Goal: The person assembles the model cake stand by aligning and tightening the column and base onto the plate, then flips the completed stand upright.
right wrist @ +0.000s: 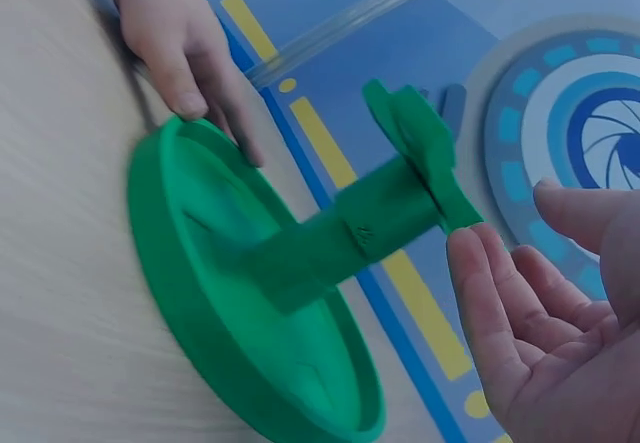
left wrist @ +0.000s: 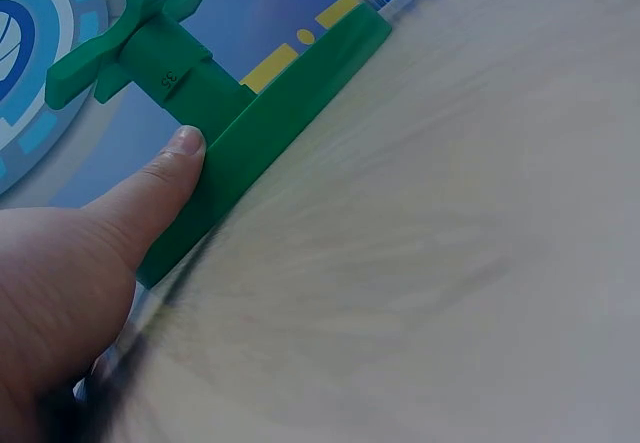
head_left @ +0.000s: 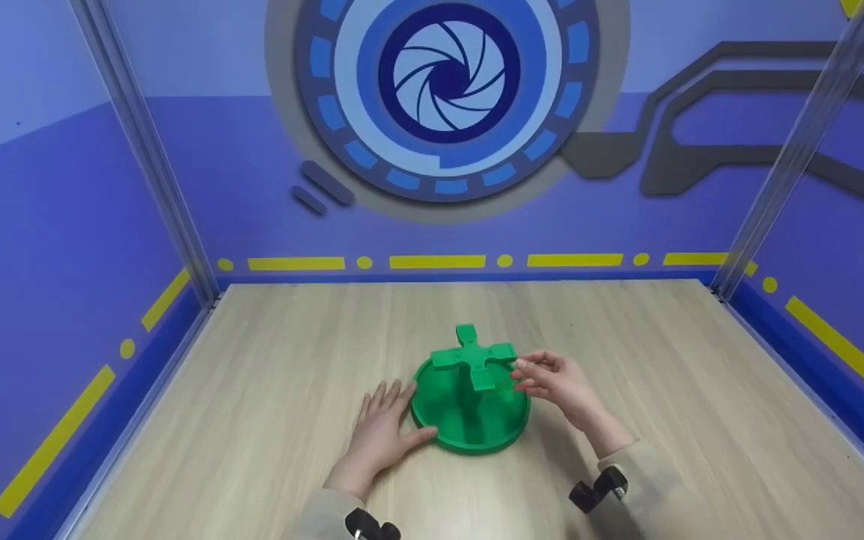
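Observation:
A green round tray with a raised rim stands on the table, with a central post rising from it. On top of the post sits a cross-shaped piece with several flat arms. My left hand lies on the table at the tray's left side, fingers spread, its thumb against the rim. With extended fingertips, my right hand touches the end of the cross's right arm; the thumb stands apart from the fingers. Small markings show on the post.
The light wood table is bounded by a back wall and side walls printed in blue and purple. Metal posts stand at the back corners. Black wrist devices sit over the beige sleeves.

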The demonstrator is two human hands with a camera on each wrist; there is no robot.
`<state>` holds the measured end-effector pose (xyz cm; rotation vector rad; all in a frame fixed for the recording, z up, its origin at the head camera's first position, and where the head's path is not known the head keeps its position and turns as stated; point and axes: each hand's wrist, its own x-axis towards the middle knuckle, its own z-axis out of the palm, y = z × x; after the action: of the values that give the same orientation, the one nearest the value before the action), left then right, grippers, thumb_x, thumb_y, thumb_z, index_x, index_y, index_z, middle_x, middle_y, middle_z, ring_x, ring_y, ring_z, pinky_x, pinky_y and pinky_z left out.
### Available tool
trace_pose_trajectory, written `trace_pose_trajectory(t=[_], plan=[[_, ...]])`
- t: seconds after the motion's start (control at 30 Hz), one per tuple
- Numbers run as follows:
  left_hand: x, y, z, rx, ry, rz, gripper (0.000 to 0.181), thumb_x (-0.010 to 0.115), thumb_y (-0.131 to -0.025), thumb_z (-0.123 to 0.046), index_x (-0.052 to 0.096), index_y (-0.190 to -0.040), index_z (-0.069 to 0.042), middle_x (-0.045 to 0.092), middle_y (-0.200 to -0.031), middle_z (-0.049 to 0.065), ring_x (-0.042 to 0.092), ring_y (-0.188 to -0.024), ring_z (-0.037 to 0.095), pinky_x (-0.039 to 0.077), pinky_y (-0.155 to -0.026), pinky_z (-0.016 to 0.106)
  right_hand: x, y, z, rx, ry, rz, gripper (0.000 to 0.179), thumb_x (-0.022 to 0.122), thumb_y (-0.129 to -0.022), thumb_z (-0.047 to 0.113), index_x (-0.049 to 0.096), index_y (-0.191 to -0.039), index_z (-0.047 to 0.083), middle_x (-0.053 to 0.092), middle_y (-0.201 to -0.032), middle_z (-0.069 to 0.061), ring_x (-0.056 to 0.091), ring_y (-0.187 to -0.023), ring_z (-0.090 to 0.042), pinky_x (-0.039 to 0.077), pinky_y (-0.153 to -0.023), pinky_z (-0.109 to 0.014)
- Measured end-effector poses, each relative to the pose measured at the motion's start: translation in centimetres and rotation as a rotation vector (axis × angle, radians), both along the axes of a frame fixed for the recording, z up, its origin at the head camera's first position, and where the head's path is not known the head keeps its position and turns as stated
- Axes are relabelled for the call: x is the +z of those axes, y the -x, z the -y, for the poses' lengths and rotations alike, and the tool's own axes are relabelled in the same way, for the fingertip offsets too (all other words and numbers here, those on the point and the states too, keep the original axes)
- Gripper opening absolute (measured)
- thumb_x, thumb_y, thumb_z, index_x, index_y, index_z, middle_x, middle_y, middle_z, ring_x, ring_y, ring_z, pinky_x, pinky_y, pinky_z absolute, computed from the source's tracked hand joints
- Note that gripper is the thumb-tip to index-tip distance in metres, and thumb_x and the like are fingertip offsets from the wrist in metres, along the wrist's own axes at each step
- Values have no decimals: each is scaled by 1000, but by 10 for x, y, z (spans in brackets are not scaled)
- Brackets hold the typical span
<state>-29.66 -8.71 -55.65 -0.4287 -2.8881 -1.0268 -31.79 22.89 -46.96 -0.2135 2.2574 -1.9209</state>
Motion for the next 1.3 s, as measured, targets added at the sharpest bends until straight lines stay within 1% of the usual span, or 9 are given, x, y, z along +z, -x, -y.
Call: trace_pose_trajectory(t=[0.23,0.37,0.47,0.57,0.67,0.73,1.0,1.17,1.3], plan=[[-1,1,0,1,5,-5,94,68,-89,-65,38,-160,-11,33,-165,24,19,-158,46,9,-130,64,9,11,-8,-117,4,-31,36,65,-103,22,60,-125,-6,74,-102,-1,73,-89,-10,62,-86,-24],[0,0,0,2,8,-2,94,68,-89,-65,39,-159,-12,33,-166,24,19,-158,46,9,-130,64,9,19,-8,-160,10,-34,36,66,-102,21,61,-127,-5,73,-110,-4,71,-93,-8,61,-87,-21],[0,0,0,4,10,-2,93,68,-89,-65,39,-159,-12,33,-166,24,19,-158,46,9,-130,64,7,24,-8,-120,-4,-56,44,67,-101,21,58,-135,-5,70,-126,-13,70,-104,-9,59,-93,-21],[0,0,0,4,11,-4,93,69,-89,-64,39,-159,-11,33,-165,24,19,-158,46,9,-130,65,2,29,-7,-38,-31,-100,49,68,-100,20,55,-141,-5,63,-141,-19,67,-121,-18,56,-101,-24],[0,1,0,3,7,-2,93,69,-89,-64,39,-159,-11,33,-166,24,19,-158,46,9,-130,64,-3,34,-6,38,-73,-155,54,69,-99,18,52,-146,-3,58,-148,-21,60,-134,-30,54,-106,-26],[0,1,0,1,3,-1,94,69,-89,-64,38,-160,-11,32,-166,24,18,-158,46,8,-130,64,-6,36,-6,73,-94,-179,56,70,-99,19,51,-147,-2,56,-150,-21,55,-139,-33,52,-108,-25],[-1,0,0,-5,4,-15,94,70,-89,-63,39,-159,-10,33,-165,25,19,-157,48,10,-130,65,-13,41,-8,144,-93,-199,57,70,-99,16,50,-148,-4,56,-149,-23,57,-138,-34,51,-106,-18],[1,0,0,-4,4,-10,94,69,-89,-63,38,-159,-10,33,-165,25,19,-157,47,10,-130,65,-14,42,-9,145,-87,-194,54,69,-99,15,53,-146,-6,59,-146,-24,59,-136,-34,51,-105,-18],[0,0,0,-5,1,-6,93,70,-89,-62,38,-159,-9,33,-165,25,18,-157,48,9,-130,65,-15,41,-10,125,-97,-175,50,70,-98,15,57,-144,-2,61,-144,-21,63,-131,-27,52,-105,-20]])
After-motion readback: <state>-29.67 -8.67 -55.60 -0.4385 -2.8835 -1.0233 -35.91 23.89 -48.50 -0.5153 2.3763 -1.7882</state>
